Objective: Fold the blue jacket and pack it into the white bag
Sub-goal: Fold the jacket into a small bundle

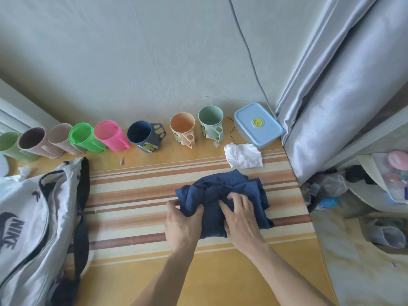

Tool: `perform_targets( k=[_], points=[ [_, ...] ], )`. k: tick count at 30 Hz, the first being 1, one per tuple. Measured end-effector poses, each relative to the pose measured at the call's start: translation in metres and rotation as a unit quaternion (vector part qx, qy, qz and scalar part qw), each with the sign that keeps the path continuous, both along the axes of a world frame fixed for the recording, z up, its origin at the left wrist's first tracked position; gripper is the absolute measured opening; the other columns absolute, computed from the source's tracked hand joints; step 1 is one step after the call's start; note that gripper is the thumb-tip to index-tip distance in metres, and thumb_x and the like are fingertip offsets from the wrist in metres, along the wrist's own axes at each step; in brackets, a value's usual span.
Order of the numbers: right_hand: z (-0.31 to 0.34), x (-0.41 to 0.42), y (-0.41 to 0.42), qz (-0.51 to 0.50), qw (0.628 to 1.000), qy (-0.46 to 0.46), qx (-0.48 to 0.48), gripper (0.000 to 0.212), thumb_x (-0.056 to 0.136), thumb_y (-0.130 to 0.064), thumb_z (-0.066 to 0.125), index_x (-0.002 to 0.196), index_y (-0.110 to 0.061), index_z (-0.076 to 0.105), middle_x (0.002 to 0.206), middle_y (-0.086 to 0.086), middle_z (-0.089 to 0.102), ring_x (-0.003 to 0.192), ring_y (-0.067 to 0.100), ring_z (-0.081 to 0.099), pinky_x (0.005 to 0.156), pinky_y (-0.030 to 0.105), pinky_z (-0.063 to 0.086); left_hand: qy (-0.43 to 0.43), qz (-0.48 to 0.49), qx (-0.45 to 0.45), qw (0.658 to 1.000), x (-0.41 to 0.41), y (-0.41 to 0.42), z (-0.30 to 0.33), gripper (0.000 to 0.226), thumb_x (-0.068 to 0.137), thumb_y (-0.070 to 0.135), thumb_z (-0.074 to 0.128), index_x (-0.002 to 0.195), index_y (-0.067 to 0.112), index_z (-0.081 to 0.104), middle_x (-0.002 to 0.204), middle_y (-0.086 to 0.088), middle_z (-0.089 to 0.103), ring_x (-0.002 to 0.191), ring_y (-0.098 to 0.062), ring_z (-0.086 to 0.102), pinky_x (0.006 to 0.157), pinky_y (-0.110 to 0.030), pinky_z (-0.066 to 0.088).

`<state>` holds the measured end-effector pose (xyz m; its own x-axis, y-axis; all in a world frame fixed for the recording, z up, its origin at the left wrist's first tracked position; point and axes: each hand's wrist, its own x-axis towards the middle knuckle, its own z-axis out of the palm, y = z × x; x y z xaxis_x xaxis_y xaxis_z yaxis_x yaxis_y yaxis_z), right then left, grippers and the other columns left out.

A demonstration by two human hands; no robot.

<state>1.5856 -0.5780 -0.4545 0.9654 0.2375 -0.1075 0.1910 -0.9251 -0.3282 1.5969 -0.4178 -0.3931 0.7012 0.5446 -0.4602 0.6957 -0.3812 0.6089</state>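
The blue jacket [223, 191] lies bunched into a compact, rumpled bundle on the striped mat [132, 195] at the table's right half. My left hand [182, 221] grips the bundle's near left edge, thumb on top of the cloth. My right hand [240, 217] presses flat on its middle with fingers spread. The white bag [28, 217], with dark trim, a dark strap and a printed logo, lies at the left edge of the table, apart from the jacket.
A row of coloured plastic mugs [110, 135] lines the back of the table. A light blue lidded box [258, 124] stands at the back right, a crumpled white tissue [242, 155] before it. A grey curtain [331, 107] hangs right, with clutter below it.
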Motion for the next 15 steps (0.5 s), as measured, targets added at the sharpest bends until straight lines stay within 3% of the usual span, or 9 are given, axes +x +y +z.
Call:
perform_targets(
  k=[2, 3, 5, 6, 7, 9, 11, 13, 15],
  points=[
    [0.016, -0.003, 0.002, -0.065, 0.971, 0.076, 0.217, 0.044, 0.094, -0.01, 0.057, 0.138, -0.019, 0.059, 0.122, 0.001, 0.065, 0.114, 0.019, 0.06, 0.096, 0.037, 0.052, -0.042, -0.024, 0.009, 0.999, -0.002, -0.017, 0.011, 0.045, 0.073, 0.05, 0.073, 0.099, 0.028, 0.044, 0.084, 0.007, 0.063, 0.079, -0.022, 0.065, 0.073, -0.045, 0.058],
    [0.029, -0.002, 0.001, -0.127, 0.907, 0.166, 0.365, 0.037, 0.102, -0.016, 0.049, 0.137, -0.021, 0.06, 0.121, -0.002, 0.07, 0.115, 0.015, 0.063, 0.096, 0.033, 0.052, -0.066, -0.05, -0.005, 0.997, -0.004, -0.026, 0.014, 0.045, 0.073, 0.054, 0.072, 0.101, 0.03, 0.046, 0.087, 0.009, 0.064, 0.081, -0.019, 0.065, 0.074, -0.045, 0.058],
    [0.049, 0.004, -0.012, -0.244, 0.702, 0.295, 0.6, 0.044, 0.107, -0.042, 0.038, 0.129, -0.018, 0.068, 0.12, 0.005, 0.075, 0.114, 0.018, 0.068, 0.094, 0.033, 0.053, -0.117, -0.138, -0.057, 0.982, -0.009, -0.046, 0.015, 0.046, 0.079, 0.063, 0.064, 0.114, 0.034, 0.052, 0.1, 0.013, 0.066, 0.09, -0.013, 0.066, 0.079, -0.039, 0.057],
    [0.052, 0.006, -0.022, -0.274, 0.639, 0.311, 0.648, 0.054, 0.105, -0.053, 0.037, 0.124, -0.016, 0.071, 0.119, 0.008, 0.075, 0.113, 0.022, 0.07, 0.095, 0.035, 0.053, -0.144, -0.208, -0.067, 0.965, -0.012, -0.055, 0.013, 0.041, 0.087, 0.061, 0.055, 0.118, 0.034, 0.055, 0.105, 0.013, 0.065, 0.094, -0.011, 0.064, 0.081, -0.037, 0.055],
    [0.057, 0.009, -0.03, -0.294, 0.633, 0.308, 0.646, 0.058, 0.1, -0.06, 0.042, 0.121, -0.016, 0.073, 0.117, 0.008, 0.076, 0.112, 0.023, 0.071, 0.096, 0.037, 0.053, -0.18, -0.297, -0.047, 0.937, -0.014, -0.064, 0.012, 0.032, 0.095, 0.051, 0.046, 0.116, 0.03, 0.057, 0.105, 0.011, 0.063, 0.094, -0.013, 0.06, 0.083, -0.037, 0.052],
    [0.054, 0.008, -0.045, -0.341, 0.756, 0.227, 0.51, 0.06, 0.084, -0.067, 0.065, 0.115, -0.016, 0.07, 0.106, 0.004, 0.077, 0.107, 0.026, 0.072, 0.087, 0.036, 0.054, -0.213, -0.451, 0.015, 0.867, -0.017, -0.079, 0.001, 0.033, 0.098, 0.032, 0.031, 0.109, 0.021, 0.06, 0.105, 0.006, 0.062, 0.094, -0.018, 0.054, 0.087, -0.038, 0.044],
    [0.041, 0.001, -0.062, -0.392, 0.876, 0.089, 0.267, 0.056, 0.082, -0.042, 0.077, 0.126, -0.013, 0.057, 0.114, 0.005, 0.069, 0.11, 0.031, 0.066, 0.081, 0.037, 0.053, -0.187, -0.541, 0.034, 0.819, -0.017, -0.086, -0.015, 0.048, 0.095, 0.028, 0.024, 0.119, 0.019, 0.064, 0.125, 0.006, 0.065, 0.108, -0.018, 0.054, 0.097, -0.035, 0.04],
    [0.031, -0.006, -0.074, -0.324, 0.94, -0.037, 0.103, 0.066, 0.086, -0.016, 0.073, 0.145, -0.015, 0.045, 0.139, 0.012, 0.055, 0.125, 0.035, 0.053, 0.092, 0.045, 0.052, -0.166, -0.593, 0.036, 0.787, -0.019, -0.089, -0.026, 0.053, 0.093, 0.026, 0.027, 0.135, 0.023, 0.061, 0.144, 0.009, 0.057, 0.117, -0.018, 0.05, 0.105, -0.033, 0.038],
    [0.02, -0.01, -0.081, -0.192, 0.975, -0.099, 0.055, 0.065, 0.096, -0.018, 0.058, 0.156, -0.02, 0.035, 0.158, 0.016, 0.037, 0.141, 0.038, 0.039, 0.108, 0.051, 0.044, -0.198, -0.579, 0.038, 0.79, -0.021, -0.091, -0.027, 0.048, 0.089, 0.016, 0.038, 0.127, 0.022, 0.066, 0.137, 0.009, 0.062, 0.111, -0.019, 0.052, 0.101, -0.034, 0.046]
  ],
)
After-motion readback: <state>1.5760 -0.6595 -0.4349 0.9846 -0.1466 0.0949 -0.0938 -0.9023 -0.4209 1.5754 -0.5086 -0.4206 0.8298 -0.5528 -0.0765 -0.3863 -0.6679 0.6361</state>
